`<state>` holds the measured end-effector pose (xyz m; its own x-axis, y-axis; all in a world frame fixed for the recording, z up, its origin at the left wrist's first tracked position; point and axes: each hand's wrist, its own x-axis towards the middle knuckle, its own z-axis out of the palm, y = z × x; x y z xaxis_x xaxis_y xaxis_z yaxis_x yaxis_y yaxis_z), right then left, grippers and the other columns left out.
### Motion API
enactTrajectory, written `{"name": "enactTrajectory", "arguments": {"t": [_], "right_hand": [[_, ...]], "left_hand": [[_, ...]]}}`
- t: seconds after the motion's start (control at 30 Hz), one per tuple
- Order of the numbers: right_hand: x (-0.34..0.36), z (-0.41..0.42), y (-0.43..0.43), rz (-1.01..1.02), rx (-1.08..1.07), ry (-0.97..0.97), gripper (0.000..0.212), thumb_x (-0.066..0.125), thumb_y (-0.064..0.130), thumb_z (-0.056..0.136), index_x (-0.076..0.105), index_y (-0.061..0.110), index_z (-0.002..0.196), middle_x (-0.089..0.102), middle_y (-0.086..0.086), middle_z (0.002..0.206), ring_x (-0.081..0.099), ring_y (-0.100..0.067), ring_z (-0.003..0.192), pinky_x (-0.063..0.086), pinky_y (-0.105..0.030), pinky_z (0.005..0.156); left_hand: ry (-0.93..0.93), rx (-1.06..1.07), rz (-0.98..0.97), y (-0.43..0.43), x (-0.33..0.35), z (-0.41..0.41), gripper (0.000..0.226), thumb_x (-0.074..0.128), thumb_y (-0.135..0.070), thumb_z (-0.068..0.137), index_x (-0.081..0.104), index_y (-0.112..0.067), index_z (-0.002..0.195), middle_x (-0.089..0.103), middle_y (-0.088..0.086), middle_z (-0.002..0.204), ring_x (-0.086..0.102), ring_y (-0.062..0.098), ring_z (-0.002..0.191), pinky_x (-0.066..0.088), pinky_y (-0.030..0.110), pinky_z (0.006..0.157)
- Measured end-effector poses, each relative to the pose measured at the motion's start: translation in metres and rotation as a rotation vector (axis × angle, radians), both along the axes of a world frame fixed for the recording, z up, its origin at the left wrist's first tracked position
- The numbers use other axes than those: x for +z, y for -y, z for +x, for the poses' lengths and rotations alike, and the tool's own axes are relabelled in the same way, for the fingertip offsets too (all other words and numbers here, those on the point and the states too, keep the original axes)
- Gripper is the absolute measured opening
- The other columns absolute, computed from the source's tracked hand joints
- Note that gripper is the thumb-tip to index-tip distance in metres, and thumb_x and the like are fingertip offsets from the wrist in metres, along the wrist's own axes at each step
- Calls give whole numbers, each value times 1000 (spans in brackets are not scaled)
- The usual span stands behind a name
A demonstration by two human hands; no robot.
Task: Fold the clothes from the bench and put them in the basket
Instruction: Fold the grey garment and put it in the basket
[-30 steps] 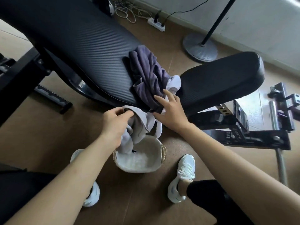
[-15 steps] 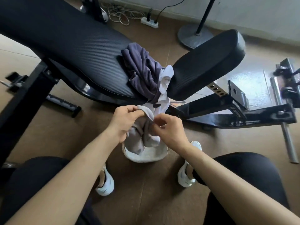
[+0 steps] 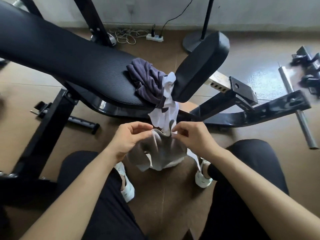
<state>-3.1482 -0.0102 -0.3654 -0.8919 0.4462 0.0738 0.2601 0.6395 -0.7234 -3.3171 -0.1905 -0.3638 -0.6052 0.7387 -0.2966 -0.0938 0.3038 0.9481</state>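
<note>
1. Left hand [image 3: 131,138]: the thumb and forefinger pinch the top edge of the grey garment [image 3: 161,151], and the other fingers are loosely curled. Right hand [image 3: 191,137]: it pinches the same edge just to the right. The two pinch points sit close together, so the cloth bunches and sags below them.
2. Step in hand, as judged: opening out the grey garment for folding. Recommended practice is to walk the pinches apart along the edge to its corners or seams. The cloth should then hang flat before the edges are brought together squarely. A fold made on the present bunching would likely come out lumpy.
3. Position: the grey garment hangs directly below both hands, between the person's knees. Its lower folds drape over the basket [image 3: 175,164], of which only a pale sliver shows on the floor. Whether the cloth touches the basket cannot be determined.
4. Hazard noted: the white garment [image 3: 164,116] trails off the near edge of the worktop [image 3: 69,58], just beyond the hands. Its lowest part is close to the grey edge, but contact cannot be confirmed. It should be kept out of the pinch.
5. Farther off: a dark purple garment [image 3: 147,82] lies crumpled and unfolded on the worktop, beside the seat pad [image 3: 200,66]. Judged: at least two items remain outstanding.
</note>
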Motion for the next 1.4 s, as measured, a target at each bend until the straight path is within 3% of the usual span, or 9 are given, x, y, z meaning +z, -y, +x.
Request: {"name": "enactTrajectory", "arguments": {"t": [0.13, 0.33, 0.5, 0.63, 0.8, 0.9, 1.0, 1.23, 1.4], "right_hand": [[7, -2, 21, -190, 36, 3, 42, 81, 21, 86, 69, 23, 127, 67, 9, 72, 63, -4, 64, 50, -14, 65], [4, -7, 26, -285, 158, 164, 7, 81, 27, 87, 77, 21, 86, 71, 4, 74, 64, -8, 65, 50, -21, 58], [-3, -7, 14, -184, 4, 166, 6, 79, 23, 88, 75, 20, 86, 72, 2, 76, 65, -8, 66, 52, -18, 60], [-19, -1, 3, -105, -126, 184, 3, 77, 21, 89, 75, 19, 88, 72, 2, 78, 67, -13, 73, 57, -26, 67], [-46, 0, 2, -258, -284, 231, 3, 76, 16, 90, 78, 14, 93, 72, -2, 72, 67, -14, 60, 57, -29, 57], [-47, -6, 3, -425, -321, 185, 8, 71, 9, 94, 77, 9, 98, 74, -9, 73, 72, -27, 61, 63, -33, 59], [-46, -13, 2, -531, -265, 170, 13, 67, 5, 96, 79, 11, 97, 77, -10, 83, 76, -24, 77, 65, -37, 73], [-38, -20, 9, -817, -159, 139, 24, 58, -5, 98, 77, 5, 109, 77, -6, 97, 76, -14, 88, 61, -25, 78], [-39, -20, 16, -720, -63, 107, 39, 62, -14, 89, 77, 12, 114, 78, 2, 102, 73, -5, 93, 56, -18, 80]], "left_hand": [[-118, -111, 23, 8, 10, 23, 19, 78, -6, 86, 78, -19, 100, 79, 1, 97, 74, 15, 93, 57, 26, 84], [-209, -131, 54, 28, -3, 33, 24, 82, -12, 84, 79, -29, 100, 78, -1, 97, 72, 29, 93, 58, 42, 89], [-294, -197, -127, 49, -25, 12, 18, 85, -21, 81, 80, -29, 97, 78, -10, 92, 73, 11, 92, 60, 42, 88], [-245, -32, -98, 62, -38, 3, 7, 83, -31, 74, 79, -34, 80, 76, -6, 77, 67, 7, 73, 56, 32, 74], [-165, 162, 48, 45, -45, 3, 13, 77, -11, 85, 79, -24, 84, 78, -10, 79, 71, 1, 76, 55, 16, 73], [-153, 232, 43, 32, -56, 3, 16, 75, -14, 89, 78, -29, 86, 79, -12, 83, 71, 2, 81, 57, 23, 76], [-168, 277, 33, 21, -64, 3, 19, 75, -14, 91, 79, -31, 85, 79, -10, 87, 73, 9, 87, 59, 32, 82], [-194, 200, 10, 2, -66, 17, 11, 73, -15, 93, 80, -21, 97, 79, -11, 94, 72, 3, 93, 56, 22, 83], [-109, 165, 95, -1, -67, 27, 16, 69, -7, 95, 81, -11, 105, 80, -4, 102, 74, 11, 101, 58, 32, 94]]}}
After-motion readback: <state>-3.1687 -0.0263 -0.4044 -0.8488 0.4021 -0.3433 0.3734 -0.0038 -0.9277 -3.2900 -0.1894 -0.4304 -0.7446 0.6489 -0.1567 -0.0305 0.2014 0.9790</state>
